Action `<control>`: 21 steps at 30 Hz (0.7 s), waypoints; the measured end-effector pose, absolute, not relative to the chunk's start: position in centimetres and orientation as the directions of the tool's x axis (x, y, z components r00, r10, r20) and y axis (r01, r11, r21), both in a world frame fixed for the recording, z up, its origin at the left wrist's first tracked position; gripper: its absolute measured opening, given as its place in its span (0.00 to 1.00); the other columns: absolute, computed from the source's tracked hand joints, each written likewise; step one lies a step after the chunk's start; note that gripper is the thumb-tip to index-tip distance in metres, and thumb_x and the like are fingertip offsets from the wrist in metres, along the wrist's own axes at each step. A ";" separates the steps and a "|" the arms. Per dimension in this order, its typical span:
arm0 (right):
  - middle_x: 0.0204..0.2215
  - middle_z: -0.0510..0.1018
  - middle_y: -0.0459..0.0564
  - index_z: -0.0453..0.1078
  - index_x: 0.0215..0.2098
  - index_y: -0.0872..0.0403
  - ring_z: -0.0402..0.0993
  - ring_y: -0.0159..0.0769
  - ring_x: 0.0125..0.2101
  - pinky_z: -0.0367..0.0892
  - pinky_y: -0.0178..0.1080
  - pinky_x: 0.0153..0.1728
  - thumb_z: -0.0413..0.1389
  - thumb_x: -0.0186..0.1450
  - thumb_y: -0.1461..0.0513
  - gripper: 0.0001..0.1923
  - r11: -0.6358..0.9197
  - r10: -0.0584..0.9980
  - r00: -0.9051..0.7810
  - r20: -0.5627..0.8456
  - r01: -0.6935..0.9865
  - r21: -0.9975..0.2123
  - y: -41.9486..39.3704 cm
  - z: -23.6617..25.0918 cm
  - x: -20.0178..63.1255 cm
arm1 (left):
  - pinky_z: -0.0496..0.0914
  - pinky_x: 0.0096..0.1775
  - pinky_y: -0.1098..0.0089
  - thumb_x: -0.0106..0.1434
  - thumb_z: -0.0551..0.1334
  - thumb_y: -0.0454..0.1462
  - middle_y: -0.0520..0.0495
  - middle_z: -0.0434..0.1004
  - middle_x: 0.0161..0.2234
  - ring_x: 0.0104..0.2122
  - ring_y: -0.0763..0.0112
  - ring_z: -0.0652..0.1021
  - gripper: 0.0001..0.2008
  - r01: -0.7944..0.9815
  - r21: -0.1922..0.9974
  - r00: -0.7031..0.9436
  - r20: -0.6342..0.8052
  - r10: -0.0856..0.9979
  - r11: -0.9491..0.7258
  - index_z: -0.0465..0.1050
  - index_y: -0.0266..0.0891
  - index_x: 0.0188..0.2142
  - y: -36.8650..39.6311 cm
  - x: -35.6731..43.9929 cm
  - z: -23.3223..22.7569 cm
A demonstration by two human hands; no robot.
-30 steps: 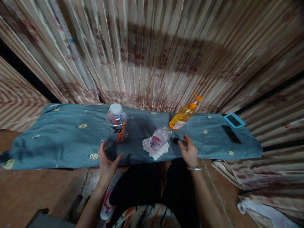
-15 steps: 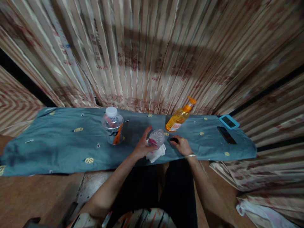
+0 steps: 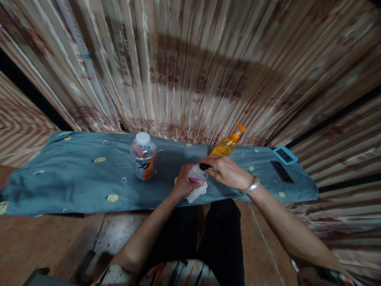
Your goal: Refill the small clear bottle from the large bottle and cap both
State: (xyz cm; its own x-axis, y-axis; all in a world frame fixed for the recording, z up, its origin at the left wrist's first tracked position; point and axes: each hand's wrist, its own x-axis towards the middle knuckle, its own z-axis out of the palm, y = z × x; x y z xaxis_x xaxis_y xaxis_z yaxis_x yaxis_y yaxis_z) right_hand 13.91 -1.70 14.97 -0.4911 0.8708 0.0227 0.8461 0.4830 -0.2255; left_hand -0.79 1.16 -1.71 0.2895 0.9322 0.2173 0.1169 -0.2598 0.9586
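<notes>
My left hand [image 3: 181, 183] is wrapped around a small clear plastic bottle [image 3: 195, 173] with a pink patch on its side. Over the mouth of that bottle my right hand [image 3: 228, 171] holds a black cap [image 3: 204, 167] between its fingers. Whether the cap is seated on the neck I cannot tell. Beneath the bottle lies a crumpled white tissue [image 3: 196, 194]. Just behind my right hand leans the amber pump bottle [image 3: 224, 146] with its orange pump head, its lower part hidden by the hand.
A big clear jar [image 3: 143, 159] with a white lid and an orange-black label stands to the left. On the right lie a blue-framed device [image 3: 285, 155] and a dark phone [image 3: 281, 171]. The teal patterned cloth [image 3: 74, 174] covers the narrow table; pleated curtains [image 3: 178, 79] hang behind.
My right hand has lifted the black cap from beside the bottle and moved left to the bottle's mouth. My left hand still grips the bottle.
</notes>
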 end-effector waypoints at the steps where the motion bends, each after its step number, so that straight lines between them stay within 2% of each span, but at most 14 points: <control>1: 0.43 0.78 0.56 0.72 0.47 0.56 0.76 0.40 0.41 0.66 0.38 0.41 0.52 0.65 0.66 0.13 0.495 0.863 -0.505 0.000 0.848 -0.190 -1.6 15.0 13.8 | 0.66 0.52 0.56 0.41 0.74 0.38 0.42 0.71 0.48 0.50 0.55 0.72 0.36 0.119 0.959 0.286 0.215 0.934 -0.258 0.65 0.39 0.51 1.0 -0.7 -1.6; 5: 0.41 0.79 0.57 0.72 0.46 0.57 0.77 0.41 0.39 0.64 0.37 0.37 0.52 0.66 0.66 0.12 0.519 0.848 -0.526 -0.064 0.849 -0.100 -1.4 15.1 13.4 | 0.67 0.51 0.58 0.44 0.72 0.36 0.42 0.72 0.48 0.48 0.57 0.74 0.35 0.100 0.968 0.303 0.190 0.934 -0.229 0.64 0.37 0.51 0.6 -0.7 -1.1; 9: 0.37 0.80 0.58 0.71 0.46 0.59 0.78 0.42 0.37 0.62 0.36 0.33 0.53 0.65 0.65 0.12 0.492 0.863 -0.489 -0.127 0.870 -0.009 -1.0 15.4 12.7 | 0.69 0.49 0.59 0.44 0.72 0.35 0.44 0.74 0.46 0.45 0.58 0.75 0.34 0.100 0.972 0.311 0.174 0.934 -0.214 0.64 0.38 0.51 0.5 -0.6 -0.7; 13: 0.32 0.81 0.60 0.71 0.41 0.60 0.78 0.44 0.35 0.59 0.37 0.30 0.52 0.67 0.61 0.10 0.465 0.877 -0.440 -0.194 0.878 0.110 -0.6 15.8 12.0 | 0.68 0.49 0.59 0.43 0.72 0.36 0.46 0.74 0.47 0.46 0.59 0.75 0.35 0.111 0.971 0.291 0.172 0.941 -0.212 0.63 0.40 0.51 0.5 -0.5 -0.9; 17: 0.30 0.80 0.61 0.71 0.39 0.61 0.78 0.46 0.36 0.59 0.38 0.30 0.48 0.70 0.57 0.16 0.445 0.888 -0.399 -0.228 0.871 0.208 -0.5 16.0 11.3 | 0.67 0.52 0.59 0.43 0.72 0.35 0.44 0.72 0.50 0.49 0.59 0.74 0.36 0.120 0.972 0.274 0.161 0.948 -0.200 0.62 0.39 0.52 0.5 -0.4 -1.2; 21: 0.31 0.79 0.62 0.70 0.40 0.61 0.78 0.48 0.37 0.61 0.40 0.32 0.44 0.71 0.53 0.21 0.412 0.905 -0.363 -0.221 0.874 0.256 -1.0 16.1 11.0 | 0.67 0.52 0.59 0.43 0.72 0.35 0.44 0.72 0.49 0.49 0.59 0.74 0.36 0.119 0.975 0.274 0.152 0.950 -0.190 0.62 0.38 0.52 0.4 -0.4 -1.3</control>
